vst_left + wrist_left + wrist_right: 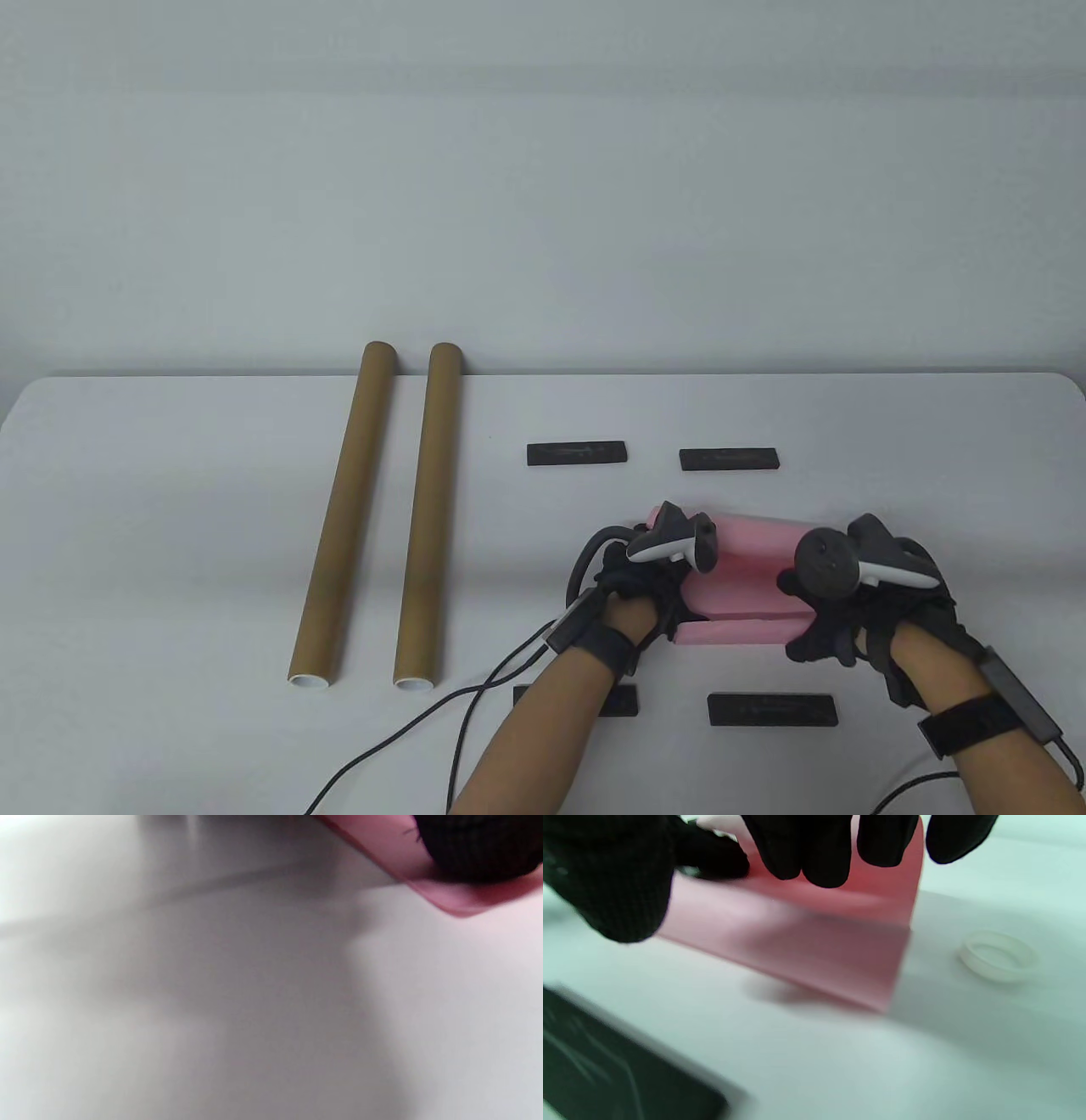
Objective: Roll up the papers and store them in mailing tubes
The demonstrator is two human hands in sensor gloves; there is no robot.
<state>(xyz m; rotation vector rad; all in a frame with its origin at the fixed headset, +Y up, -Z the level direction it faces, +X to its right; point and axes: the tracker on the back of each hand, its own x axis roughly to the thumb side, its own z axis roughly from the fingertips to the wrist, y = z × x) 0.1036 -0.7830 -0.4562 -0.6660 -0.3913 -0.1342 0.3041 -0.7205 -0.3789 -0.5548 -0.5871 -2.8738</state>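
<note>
Near edge: both forearms enter from below. The left hand (632, 586) grips the left end of the pink paper (747, 577), and the right hand (836, 607), fingers (814, 853) curled over the sheet, grips its right end. The half-rolled paper lies on the table (170, 526) between four black bars (577, 452). Farther left lie two brown mailing tubes (344, 518), side by side.

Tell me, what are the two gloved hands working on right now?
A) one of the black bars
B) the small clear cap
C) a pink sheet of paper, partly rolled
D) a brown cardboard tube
C: both the left hand and the right hand hold the pink paper, curled between them, while the two brown tubes lie apart, untouched.
</note>
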